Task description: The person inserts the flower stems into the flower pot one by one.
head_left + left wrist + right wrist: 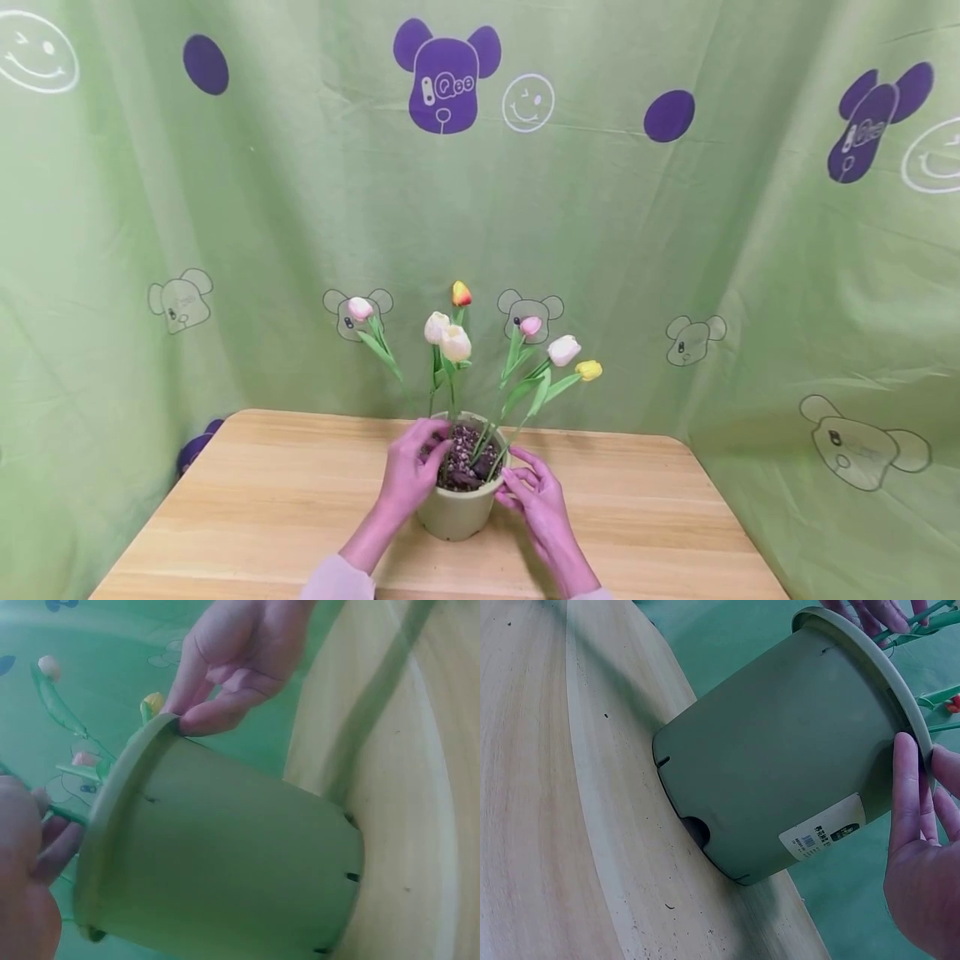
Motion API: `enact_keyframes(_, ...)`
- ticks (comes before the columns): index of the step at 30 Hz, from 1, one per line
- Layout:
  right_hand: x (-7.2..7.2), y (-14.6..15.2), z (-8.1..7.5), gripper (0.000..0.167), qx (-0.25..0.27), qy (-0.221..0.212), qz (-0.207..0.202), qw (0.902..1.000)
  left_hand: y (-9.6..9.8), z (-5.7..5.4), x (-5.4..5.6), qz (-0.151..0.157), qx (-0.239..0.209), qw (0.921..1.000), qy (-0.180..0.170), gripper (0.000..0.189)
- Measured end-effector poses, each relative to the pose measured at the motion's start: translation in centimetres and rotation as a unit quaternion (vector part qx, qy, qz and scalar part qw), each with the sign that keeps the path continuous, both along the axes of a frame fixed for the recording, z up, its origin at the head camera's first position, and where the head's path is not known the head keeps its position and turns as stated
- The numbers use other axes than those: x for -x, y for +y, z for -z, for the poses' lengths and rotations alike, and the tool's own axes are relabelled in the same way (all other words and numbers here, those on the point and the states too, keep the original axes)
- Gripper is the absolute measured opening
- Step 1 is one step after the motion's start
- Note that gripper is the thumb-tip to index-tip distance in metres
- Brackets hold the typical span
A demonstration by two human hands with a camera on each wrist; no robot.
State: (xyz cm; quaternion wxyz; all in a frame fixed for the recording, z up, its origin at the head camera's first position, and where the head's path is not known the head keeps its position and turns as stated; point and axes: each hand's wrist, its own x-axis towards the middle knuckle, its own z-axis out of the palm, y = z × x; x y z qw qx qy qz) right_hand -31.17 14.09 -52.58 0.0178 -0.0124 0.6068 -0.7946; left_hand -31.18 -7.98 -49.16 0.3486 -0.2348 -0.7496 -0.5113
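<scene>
A green plastic flowerpot (pixel 456 515) stands upright on the table, filled with dark, speckled soil (pixel 467 442). Artificial tulips rise from it: cream tulips (pixel 454 343) with a red-and-yellow tulip (pixel 461 293) behind them, a pink tulip (pixel 360 309) leaning left, and a white tulip (pixel 564 350) and a yellow tulip (pixel 588 370) leaning right. My left hand (pixel 411 467) reaches over the pot's left rim, pinching a green tulip stem (pixel 67 814) between thumb and fingers. On the opposite side, my right hand (pixel 536 498) grips the rim, its fingers against the outer wall (pixel 780 742).
The pale wooden table (pixel 300 483) extends to both sides of the pot. Behind it and at the sides hangs a green curtain (pixel 585 217) printed with bear heads and smiley faces. Small dark crumbs (pixel 712 934) lie on the tabletop near the pot's base.
</scene>
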Motion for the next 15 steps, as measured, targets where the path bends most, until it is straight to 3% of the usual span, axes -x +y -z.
enact_keyframes(9, 0.0, 0.0, 0.3, 0.057, 0.002, 0.006, -0.005, 1.0, 0.2, 0.8, -0.2, -0.016, 0.006, 0.9998, -0.014, 0.03)
enact_keyframes(15, 0.1, 0.1, 0.2, 0.056, 0.004, 0.001, -0.001, 1.0, 0.3, 1.3, -0.1, -0.026, 0.041, 0.9988, 0.013, 0.028)
